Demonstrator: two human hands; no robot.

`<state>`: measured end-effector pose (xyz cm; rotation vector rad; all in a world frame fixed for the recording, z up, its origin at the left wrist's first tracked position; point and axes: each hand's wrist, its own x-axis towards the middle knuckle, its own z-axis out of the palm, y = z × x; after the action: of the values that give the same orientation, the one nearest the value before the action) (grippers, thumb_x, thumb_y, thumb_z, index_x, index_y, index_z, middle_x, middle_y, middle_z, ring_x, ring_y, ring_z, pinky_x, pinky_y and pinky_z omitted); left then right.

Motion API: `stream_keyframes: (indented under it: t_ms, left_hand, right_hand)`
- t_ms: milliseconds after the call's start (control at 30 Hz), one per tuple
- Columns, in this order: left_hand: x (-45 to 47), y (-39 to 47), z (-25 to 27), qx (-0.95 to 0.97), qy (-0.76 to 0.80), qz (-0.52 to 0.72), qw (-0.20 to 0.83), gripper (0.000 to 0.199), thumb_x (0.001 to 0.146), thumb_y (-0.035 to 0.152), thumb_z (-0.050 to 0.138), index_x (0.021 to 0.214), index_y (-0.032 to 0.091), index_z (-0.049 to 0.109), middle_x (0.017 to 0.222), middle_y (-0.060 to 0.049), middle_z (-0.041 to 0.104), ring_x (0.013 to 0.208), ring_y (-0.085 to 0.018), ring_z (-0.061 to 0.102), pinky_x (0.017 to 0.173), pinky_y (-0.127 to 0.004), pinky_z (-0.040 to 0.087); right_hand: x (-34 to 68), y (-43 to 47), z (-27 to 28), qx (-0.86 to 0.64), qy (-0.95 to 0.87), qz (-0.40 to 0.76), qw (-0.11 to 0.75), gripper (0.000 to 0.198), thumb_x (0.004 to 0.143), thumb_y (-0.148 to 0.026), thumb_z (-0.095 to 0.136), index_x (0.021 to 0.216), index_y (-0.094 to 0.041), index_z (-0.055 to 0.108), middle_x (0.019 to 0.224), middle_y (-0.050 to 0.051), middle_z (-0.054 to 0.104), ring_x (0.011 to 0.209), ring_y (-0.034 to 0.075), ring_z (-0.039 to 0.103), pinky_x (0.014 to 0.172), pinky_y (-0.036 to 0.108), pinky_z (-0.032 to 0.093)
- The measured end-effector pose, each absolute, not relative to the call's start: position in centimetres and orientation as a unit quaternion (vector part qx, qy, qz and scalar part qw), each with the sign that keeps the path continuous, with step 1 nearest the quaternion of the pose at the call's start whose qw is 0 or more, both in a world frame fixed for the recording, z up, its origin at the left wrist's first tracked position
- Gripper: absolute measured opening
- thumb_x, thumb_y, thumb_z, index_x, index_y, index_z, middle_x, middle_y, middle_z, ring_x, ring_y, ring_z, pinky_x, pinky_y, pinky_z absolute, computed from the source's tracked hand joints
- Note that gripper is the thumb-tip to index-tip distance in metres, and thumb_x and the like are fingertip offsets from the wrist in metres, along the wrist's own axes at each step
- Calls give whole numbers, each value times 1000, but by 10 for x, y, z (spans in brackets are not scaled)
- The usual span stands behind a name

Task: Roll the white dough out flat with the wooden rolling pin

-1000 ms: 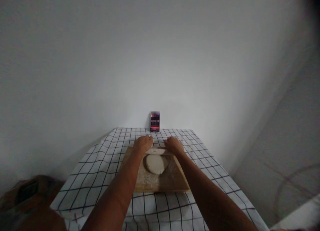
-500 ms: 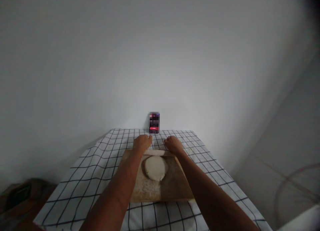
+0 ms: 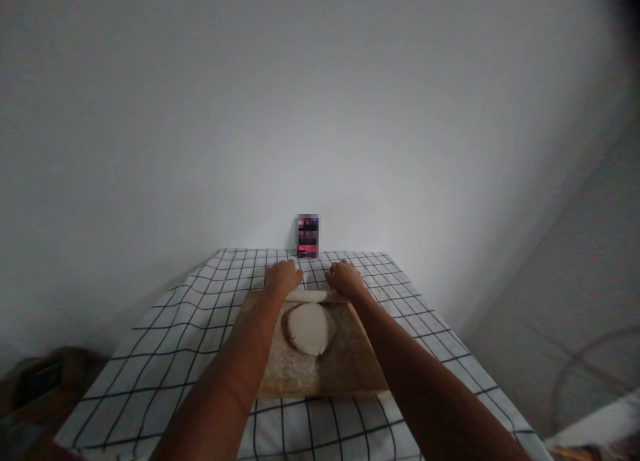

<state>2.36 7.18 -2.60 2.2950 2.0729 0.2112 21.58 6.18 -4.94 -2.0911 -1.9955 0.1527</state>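
— shifted since half a second ago: dough (image 3: pixel 310 329), rolling pin (image 3: pixel 313 296), left hand (image 3: pixel 283 276) and right hand (image 3: pixel 345 276) all sit slightly higher in the view, their mutual arrangement nearly unchanged.

— and where does the dough lie?

— on the board (image 3: pixel 350 364), near the middle of its width and towards its far end; a pale, flat round with a slightly uneven near edge. the rolling pin lies crosswise just beyond it; whether the two touch cannot be told.

— the state of the hands?

— one at each end of the rolling pin, well apart from each other, knuckles up and fingers apparently bent. whether they close round the pin cannot be told, since its ends are hidden.

— and farther out?

— beneath the board, a cloth-covered worktop (image 3: pixel 165 341), white with a grid of dark lines. at its far edge a phone (image 3: pixel 307 244), its screen pixelated, stands nearly upright against a pale wall (image 3: pixel 320 114). lower left, beside the worktop, a brown object (image 3: pixel 65 371), too blurred to identify.
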Motion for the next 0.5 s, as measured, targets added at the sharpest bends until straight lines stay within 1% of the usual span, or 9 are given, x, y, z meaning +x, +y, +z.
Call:
stream_keyframes:
  t_ms: [133,267,367,500]
  left_hand:
    - [22,61,-26,740,669,66,9,46,102,42,47,131,18,74,146,-21,72,136,-37,67,108,-51,56]
    - [22,53,-24,734,676,58,17,49,102,43,45,137,21,71,155,-19,66,144,-37,61,114,-53,52]
    - [23,49,-20,733,677,56,34,50,104,44,42,139,20,70,155,-20,66,145,-39,60,116,-58,50]
    - [24,43,-17,736,674,55,38,50,106,41,40,139,19,70,155,-22,66,146,-39,60,118,-65,46]
  right_hand:
    - [214,55,-50,-716,-686,64,114,42,104,-36,49,131,-17,75,146,21,66,136,34,62,107,47,52]
    - [212,51,-50,-718,-683,74,109,43,102,-42,52,132,-19,74,150,20,63,140,37,60,110,52,51]
    - [211,49,-51,-718,-683,85,106,46,102,-45,53,136,-21,72,150,19,64,140,38,60,110,56,51]
    - [211,44,-51,-715,-684,102,101,45,102,-45,52,136,-22,71,154,19,62,143,38,59,113,61,48]
